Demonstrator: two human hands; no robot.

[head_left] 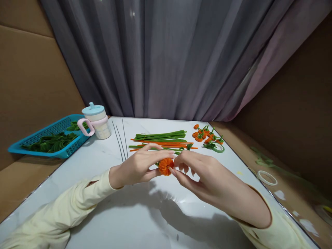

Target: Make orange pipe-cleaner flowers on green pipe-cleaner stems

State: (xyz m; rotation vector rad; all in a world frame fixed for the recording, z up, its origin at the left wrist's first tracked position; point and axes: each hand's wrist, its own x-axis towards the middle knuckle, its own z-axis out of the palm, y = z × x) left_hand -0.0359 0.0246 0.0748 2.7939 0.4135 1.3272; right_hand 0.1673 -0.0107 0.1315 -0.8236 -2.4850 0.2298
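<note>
An orange fuzzy pumpkin (165, 167), ribbed like bent pipe cleaners with a dimple in the middle, is held up above the white table. My left hand (141, 163) grips it from the left between thumb and fingers, and a bit of green shows behind it there. From the right, my right hand (201, 171) pinches at its dimpled face with thumb and index finger. Just beyond the hands lie a bundle of green pipe cleaners (160, 135) and several orange pipe cleaners (166, 144), partly hidden by my fingers.
Several small orange pieces with green stems (206, 133) lie at the back right beside a roll of green tape (218, 148). Thin dark wires (119, 140), a lidded cup (97, 121) and a blue basket (64, 152) of green coils stand left. A white ring (267, 178) lies right.
</note>
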